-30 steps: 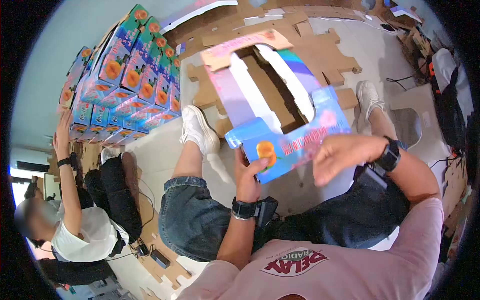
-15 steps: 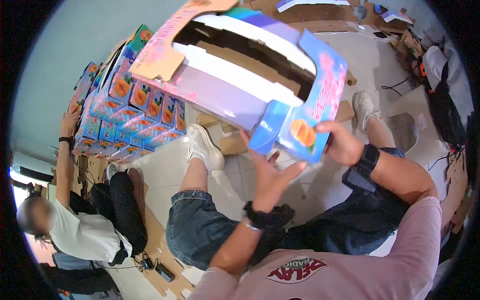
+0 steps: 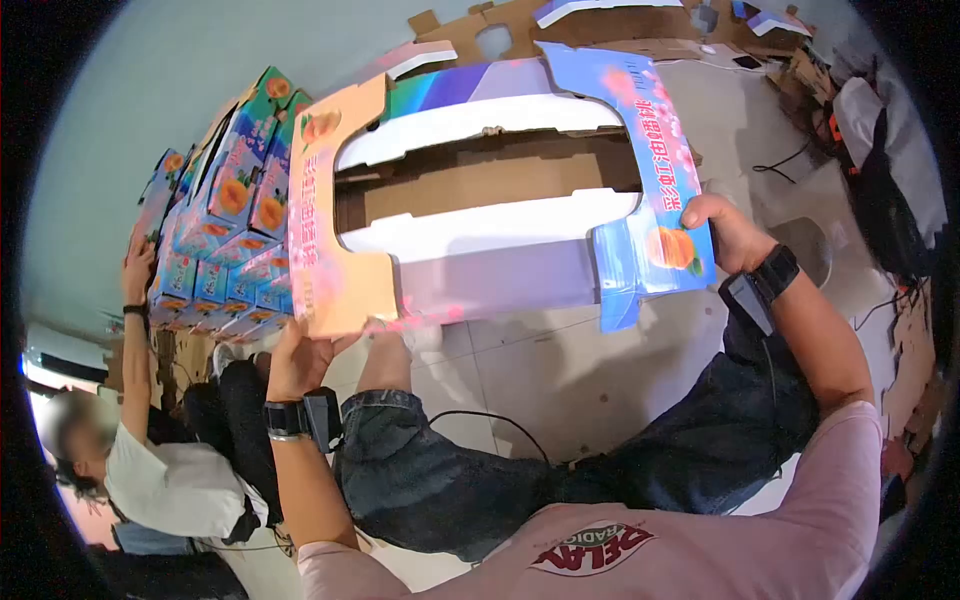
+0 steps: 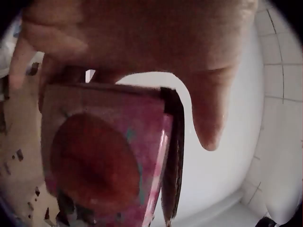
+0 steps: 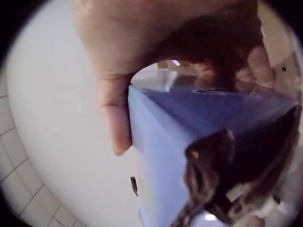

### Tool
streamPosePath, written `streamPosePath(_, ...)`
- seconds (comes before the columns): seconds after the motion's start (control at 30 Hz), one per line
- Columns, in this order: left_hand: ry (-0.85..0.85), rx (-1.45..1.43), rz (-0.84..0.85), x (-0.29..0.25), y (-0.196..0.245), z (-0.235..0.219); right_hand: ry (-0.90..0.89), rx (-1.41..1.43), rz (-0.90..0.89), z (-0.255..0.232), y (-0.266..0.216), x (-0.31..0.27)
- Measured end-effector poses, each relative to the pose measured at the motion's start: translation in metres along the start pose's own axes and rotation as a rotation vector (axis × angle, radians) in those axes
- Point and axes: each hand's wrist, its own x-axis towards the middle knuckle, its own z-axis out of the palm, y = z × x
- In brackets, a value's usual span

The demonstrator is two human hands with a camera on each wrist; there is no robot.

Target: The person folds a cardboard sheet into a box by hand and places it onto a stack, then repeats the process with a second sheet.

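Observation:
A printed cardboard fruit box (image 3: 495, 278) is held up in front of my body, its long opening facing me between white flaps. Its right end panel (image 3: 655, 160) is blue with a peach picture, and its left end has a tan, peach-printed panel (image 3: 325, 215). My right hand (image 3: 738, 238) grips the near right corner, thumb on the printed face and fingers round the side. At the near left corner, my left hand (image 3: 298, 365) supports the box from below. The left wrist view shows that thumb (image 4: 208, 113) straight and apart from the box; the other fingers are partly hidden behind it.
Similar printed boxes (image 3: 225, 215) stand stacked at the left against the wall. Beside them sits another person (image 3: 180, 480), one arm raised to the stack. Flat cardboard (image 3: 510, 30) lies at the back, and a stool (image 3: 810, 250) stands at the right.
The box has turned to lie crosswise in front of me. My left hand has moved left from the blue end to the tan end, while my right hand holds the blue end.

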Motion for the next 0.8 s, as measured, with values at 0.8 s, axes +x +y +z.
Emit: streamPosePath(0.8, 0.352, -0.156, -0.110, 0.012, -0.044, 0.020, 0.282, -0.036, -0.289, 0.019, 0.007, 0.014)
